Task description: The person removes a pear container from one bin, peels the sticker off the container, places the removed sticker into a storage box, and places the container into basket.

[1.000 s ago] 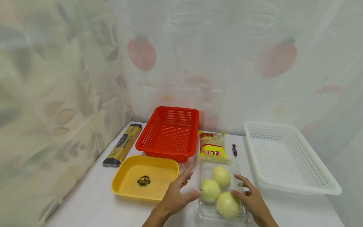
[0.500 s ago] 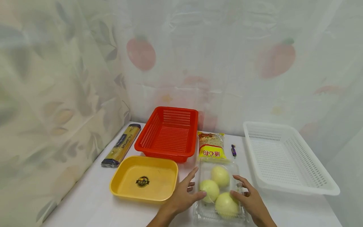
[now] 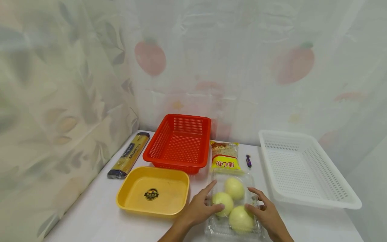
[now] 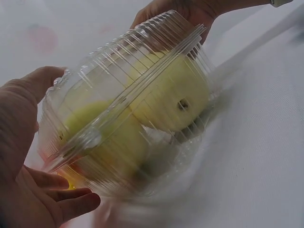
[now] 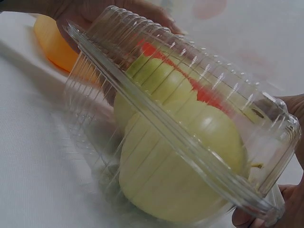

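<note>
A clear ribbed plastic clamshell container (image 3: 220, 230) lies at the front of the table with three large, pale green apple-like fruits (image 3: 234, 189) inside. From the left, my left hand (image 3: 198, 208) holds it, thumb over the lid and fingers at the side. In the left wrist view that thumb meets the lid's corner and the fingers (image 4: 78, 204) reach low along the end. My right hand (image 3: 267, 211) grips the opposite side, its thumb on the lid above the nearest fruit. A short stem shows on one fruit (image 5: 180, 166) in the right wrist view.
Left of the container sits a yellow tray (image 3: 133, 201), with a red basket (image 3: 181, 164) behind it. A spaghetti pack (image 3: 130, 156) lies far left. Behind the container are a pasta bag (image 3: 225, 158) and a purple-wrapped candy (image 3: 248, 162). A white basket (image 3: 317, 201) stands right.
My left hand has moved right and closed in on the container's left side, its thumb now further over the lid. The right hand keeps its place.
</note>
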Motion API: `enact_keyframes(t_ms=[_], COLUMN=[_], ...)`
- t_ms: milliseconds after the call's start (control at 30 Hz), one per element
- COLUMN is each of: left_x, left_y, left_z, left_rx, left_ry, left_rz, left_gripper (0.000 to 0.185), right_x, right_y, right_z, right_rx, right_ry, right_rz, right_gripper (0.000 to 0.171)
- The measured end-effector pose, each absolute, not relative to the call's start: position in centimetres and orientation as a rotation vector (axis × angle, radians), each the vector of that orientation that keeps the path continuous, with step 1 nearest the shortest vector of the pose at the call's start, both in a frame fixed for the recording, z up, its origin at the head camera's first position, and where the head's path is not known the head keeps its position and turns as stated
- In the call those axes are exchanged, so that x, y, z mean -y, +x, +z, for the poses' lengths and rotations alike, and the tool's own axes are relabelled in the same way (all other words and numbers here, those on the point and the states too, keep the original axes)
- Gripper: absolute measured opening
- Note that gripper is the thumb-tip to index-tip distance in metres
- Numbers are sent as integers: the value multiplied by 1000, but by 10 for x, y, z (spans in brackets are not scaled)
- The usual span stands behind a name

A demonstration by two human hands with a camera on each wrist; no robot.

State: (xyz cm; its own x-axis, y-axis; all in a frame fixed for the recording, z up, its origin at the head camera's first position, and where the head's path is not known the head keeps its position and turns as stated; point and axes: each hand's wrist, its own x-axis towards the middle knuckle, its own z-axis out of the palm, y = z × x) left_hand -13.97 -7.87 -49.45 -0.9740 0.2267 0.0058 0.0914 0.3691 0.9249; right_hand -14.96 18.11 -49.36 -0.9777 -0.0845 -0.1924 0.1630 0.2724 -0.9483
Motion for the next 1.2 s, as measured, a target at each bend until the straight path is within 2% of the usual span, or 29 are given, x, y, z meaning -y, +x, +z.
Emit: enact_keyframes(t_ms=[467, 1200], left_x=[76, 69], left_y=[-151, -149], left_z=[-493, -471], left_rx=[-2651, -2666], left_ry=[470, 291], left_rz=[1497, 1516], left_gripper=[74, 66], right_x=[-180, -180], right_y=[-151, -145], right_z=[-493, -486], right_rx=[-2342, -2321], right_ry=[76, 68], right_rz=[-1776, -1828], right_gripper=[60, 62])
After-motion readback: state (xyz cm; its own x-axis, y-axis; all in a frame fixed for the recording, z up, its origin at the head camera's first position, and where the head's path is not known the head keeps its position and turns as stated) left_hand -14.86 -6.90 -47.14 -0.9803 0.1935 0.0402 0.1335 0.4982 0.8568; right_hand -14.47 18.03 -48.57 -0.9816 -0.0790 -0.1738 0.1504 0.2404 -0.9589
